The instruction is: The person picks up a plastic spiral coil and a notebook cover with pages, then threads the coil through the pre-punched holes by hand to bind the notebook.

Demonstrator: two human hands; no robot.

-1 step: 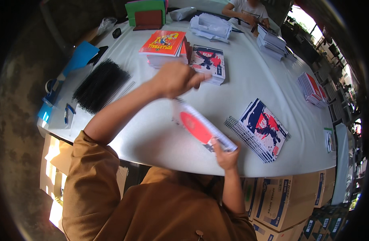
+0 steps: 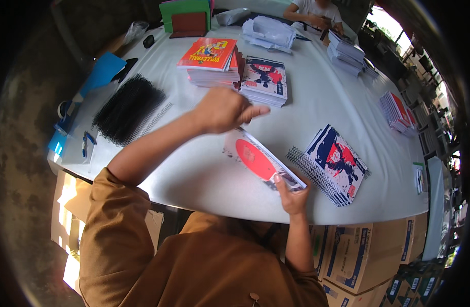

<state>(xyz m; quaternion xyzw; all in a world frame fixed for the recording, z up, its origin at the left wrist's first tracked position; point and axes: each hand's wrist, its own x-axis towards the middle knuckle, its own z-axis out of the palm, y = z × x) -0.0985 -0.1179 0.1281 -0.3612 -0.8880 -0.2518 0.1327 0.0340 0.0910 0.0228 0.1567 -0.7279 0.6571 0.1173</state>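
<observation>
A notebook (image 2: 256, 159) with a white cover and a large red oval is held tilted above the table. My right hand (image 2: 292, 197) grips its lower right end, thumb on the cover. At its upper end is my left hand (image 2: 225, 110), fingers curled and thumb stretched to the right; what those fingers hold is hidden. To the right lies a stack of spiral-bound notebooks (image 2: 337, 166) with a dark blue and red print. Beyond my left hand stand a stack of books with an orange cover (image 2: 209, 53) and a stack with a blue and red figure (image 2: 264, 79).
A heap of black spiral coils (image 2: 127, 110) lies at the left, beside blue-handled pliers (image 2: 86, 144) and a tape dispenser (image 2: 64, 117). Paper bundles (image 2: 268, 35) sit at the back. A person (image 2: 319, 19) sits across the table. Cardboard boxes (image 2: 350, 256) stand below its front edge.
The notebook has shifted slightly right and turned, showing more of its cover. My right hand has moved slightly right with it. My left hand has barely moved.
</observation>
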